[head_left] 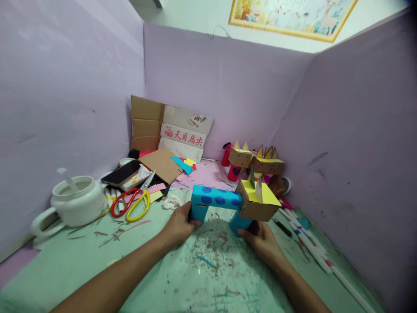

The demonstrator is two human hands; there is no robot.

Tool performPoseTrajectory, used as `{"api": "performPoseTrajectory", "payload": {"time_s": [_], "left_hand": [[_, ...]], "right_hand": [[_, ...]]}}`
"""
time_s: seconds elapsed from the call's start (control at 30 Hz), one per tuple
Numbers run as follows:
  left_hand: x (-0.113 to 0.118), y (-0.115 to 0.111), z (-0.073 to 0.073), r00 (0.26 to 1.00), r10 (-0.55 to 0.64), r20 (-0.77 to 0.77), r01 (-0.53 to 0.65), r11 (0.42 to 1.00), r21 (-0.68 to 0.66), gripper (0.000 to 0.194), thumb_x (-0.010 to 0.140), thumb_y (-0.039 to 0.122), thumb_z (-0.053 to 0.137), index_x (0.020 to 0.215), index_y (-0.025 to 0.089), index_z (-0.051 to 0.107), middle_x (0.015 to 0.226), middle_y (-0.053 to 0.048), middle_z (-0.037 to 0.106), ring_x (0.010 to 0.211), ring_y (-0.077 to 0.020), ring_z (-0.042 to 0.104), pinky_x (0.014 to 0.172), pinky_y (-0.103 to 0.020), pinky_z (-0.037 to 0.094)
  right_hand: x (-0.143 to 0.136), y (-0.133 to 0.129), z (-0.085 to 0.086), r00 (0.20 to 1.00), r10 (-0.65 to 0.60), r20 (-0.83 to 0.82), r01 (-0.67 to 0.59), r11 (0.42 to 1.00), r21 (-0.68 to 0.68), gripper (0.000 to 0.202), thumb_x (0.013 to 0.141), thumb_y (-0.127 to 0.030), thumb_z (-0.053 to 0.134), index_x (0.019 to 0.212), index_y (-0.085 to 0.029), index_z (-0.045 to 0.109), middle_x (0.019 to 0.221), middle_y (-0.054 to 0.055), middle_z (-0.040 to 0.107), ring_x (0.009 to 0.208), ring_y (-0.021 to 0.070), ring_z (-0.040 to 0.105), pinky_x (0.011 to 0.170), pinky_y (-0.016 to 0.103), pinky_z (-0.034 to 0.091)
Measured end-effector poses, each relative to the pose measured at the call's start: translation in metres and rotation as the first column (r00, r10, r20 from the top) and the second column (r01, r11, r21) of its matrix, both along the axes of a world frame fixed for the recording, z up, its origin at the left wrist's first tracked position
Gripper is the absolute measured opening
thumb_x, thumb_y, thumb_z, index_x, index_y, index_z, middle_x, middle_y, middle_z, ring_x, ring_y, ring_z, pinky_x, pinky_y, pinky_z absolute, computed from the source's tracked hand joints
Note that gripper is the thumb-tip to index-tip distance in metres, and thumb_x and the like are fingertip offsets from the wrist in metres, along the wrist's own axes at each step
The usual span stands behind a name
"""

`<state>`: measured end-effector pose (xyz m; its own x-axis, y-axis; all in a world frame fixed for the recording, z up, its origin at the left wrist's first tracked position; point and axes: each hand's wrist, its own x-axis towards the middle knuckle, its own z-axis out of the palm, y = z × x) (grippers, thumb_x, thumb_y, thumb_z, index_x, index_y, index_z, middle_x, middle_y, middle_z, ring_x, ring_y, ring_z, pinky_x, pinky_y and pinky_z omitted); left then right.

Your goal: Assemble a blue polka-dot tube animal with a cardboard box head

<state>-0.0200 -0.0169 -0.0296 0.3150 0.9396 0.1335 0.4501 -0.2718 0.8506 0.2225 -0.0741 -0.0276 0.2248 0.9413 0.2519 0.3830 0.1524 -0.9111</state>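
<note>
A cardboard toy animal [216, 198] stands upright in the middle of the green-covered table. Its body is blue with darker blue spots, on blue legs. The box-shaped cardboard head [257, 209] has a yellow top with a green and a pale pointed piece standing on it. My left hand [178, 226] grips the leg at the left end, thumb and fingers round it. With its fingers closed about the leg under the head, my right hand [260, 237] holds the other end. Parts of the fingers are hidden behind the legs.
Red-and-yellow scissors [135, 200], a phone [121, 172] and a white mug [76, 202] lie to the left. Cardboard sheets [166, 165] and similar cardboard animals [241, 157] stand behind. White marker pens [314, 248] line the right. Purple panels [221, 82] enclose the table.
</note>
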Motion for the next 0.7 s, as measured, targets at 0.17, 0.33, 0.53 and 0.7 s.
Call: {"api": "performPoseTrajectory", "payload": {"time_s": [0.17, 0.33, 0.53, 0.7], "left_hand": [[0.001, 0.000, -0.002, 1.000, 0.001, -0.005, -0.001, 1.000, 0.011, 0.018, 0.064, 0.021, 0.059, 0.079, 0.018, 0.051, 0.071, 0.002, 0.055, 0.067, -0.0154, 0.049, 0.059, -0.026, 0.036], [-0.001, -0.001, -0.001, 0.999, 0.010, -0.047, -0.010, 1.000, 0.013, 0.022, 0.062, 0.024, 0.061, 0.081, 0.018, 0.051, 0.073, 0.000, 0.056, 0.067, -0.0167, 0.049, 0.058, -0.026, 0.035], [-0.002, -0.002, 0.001, 0.996, 0.023, -0.091, -0.021, 1.000, 0.014, 0.027, 0.061, 0.027, 0.063, 0.083, 0.018, 0.051, 0.077, -0.002, 0.057, 0.069, -0.0188, 0.051, 0.058, -0.027, 0.035], [-0.001, 0.000, -0.002, 0.995, 0.016, -0.098, -0.014, 1.000, 0.022, 0.030, 0.060, 0.025, 0.064, 0.086, 0.019, 0.050, 0.081, -0.002, 0.058, 0.073, -0.0196, 0.052, 0.059, -0.028, 0.036]], "right_hand": [[0.004, 0.002, -0.008, 0.998, 0.026, -0.066, -0.027, 1.000, -0.017, 0.032, 0.058, -0.030, 0.069, 0.086, -0.021, 0.056, 0.097, 0.010, 0.069, 0.094, 0.0320, 0.062, 0.080, 0.041, 0.051], [0.007, 0.002, -0.011, 0.999, 0.028, -0.034, -0.029, 0.999, -0.032, 0.036, 0.059, -0.031, 0.070, 0.090, -0.019, 0.056, 0.095, 0.010, 0.069, 0.090, 0.0315, 0.063, 0.078, 0.042, 0.051], [0.011, 0.001, -0.014, 0.997, 0.034, 0.064, -0.032, 0.999, -0.028, 0.039, 0.061, -0.034, 0.070, 0.094, -0.018, 0.057, 0.093, 0.009, 0.068, 0.087, 0.0307, 0.063, 0.077, 0.041, 0.052], [0.013, 0.003, -0.018, 0.988, 0.022, 0.152, -0.016, 0.999, -0.037, 0.037, 0.062, -0.035, 0.069, 0.092, -0.018, 0.057, 0.091, 0.009, 0.067, 0.084, 0.0300, 0.063, 0.074, 0.039, 0.052]]}}
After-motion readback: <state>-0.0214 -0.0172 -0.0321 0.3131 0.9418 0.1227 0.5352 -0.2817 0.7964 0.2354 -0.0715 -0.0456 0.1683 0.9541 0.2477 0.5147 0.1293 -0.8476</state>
